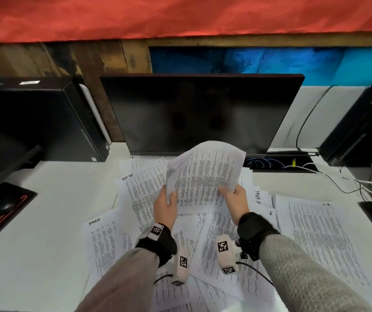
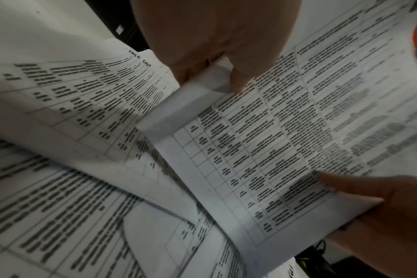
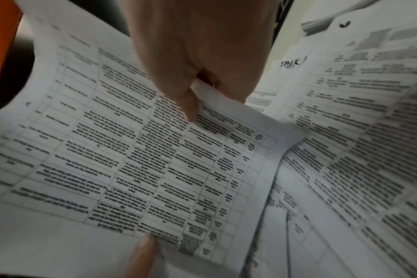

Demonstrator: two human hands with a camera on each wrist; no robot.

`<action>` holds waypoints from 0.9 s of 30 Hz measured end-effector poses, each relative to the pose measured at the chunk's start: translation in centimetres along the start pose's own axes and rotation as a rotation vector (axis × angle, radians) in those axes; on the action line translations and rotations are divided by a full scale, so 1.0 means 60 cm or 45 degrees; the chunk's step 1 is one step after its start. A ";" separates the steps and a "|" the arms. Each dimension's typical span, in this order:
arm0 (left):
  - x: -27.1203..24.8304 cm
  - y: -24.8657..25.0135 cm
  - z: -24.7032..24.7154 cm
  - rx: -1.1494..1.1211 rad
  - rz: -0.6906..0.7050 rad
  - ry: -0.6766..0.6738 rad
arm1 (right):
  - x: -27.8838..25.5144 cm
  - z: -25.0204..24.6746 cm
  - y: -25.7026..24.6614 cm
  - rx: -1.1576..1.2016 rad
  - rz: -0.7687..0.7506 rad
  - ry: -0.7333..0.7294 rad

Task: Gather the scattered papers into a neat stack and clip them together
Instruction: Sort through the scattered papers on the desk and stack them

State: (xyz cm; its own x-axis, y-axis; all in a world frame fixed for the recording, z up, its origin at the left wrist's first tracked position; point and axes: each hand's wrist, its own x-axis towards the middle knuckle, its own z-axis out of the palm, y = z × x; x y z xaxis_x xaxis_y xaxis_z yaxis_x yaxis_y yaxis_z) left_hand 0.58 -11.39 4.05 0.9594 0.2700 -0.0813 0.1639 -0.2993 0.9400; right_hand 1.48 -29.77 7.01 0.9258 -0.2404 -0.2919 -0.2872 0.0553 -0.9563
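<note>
Holding: raised sheets [image 1: 205, 176], left hand [image 1: 164, 207] and right hand [image 1: 234, 199] each pinching a lower corner; loose papers [image 1: 315, 233] spread on counter [image 1: 45, 221].

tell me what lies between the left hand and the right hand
The held sheets of paper span the gap between left hand and right hand, seen best in the head view.

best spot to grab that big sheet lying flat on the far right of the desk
Probably its near left corner: the big sheet lies flat with its left edge overlapping other papers, so that edge may be slightly raised. Come from the left with the right hand, now gripping the held bundle.
</note>
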 end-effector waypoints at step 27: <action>-0.086 -0.036 0.128 0.861 -0.380 -0.720 | -0.034 -0.409 0.079 -1.191 0.501 0.807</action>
State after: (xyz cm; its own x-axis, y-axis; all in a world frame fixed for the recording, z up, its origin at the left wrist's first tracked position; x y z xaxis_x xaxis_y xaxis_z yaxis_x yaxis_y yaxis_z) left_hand -2.98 -19.18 -0.13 0.7960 -0.0110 -0.6052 0.3505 -0.8068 0.4757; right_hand -7.80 -52.82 3.53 0.5235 -0.8145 -0.2501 -0.8346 -0.4312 -0.3427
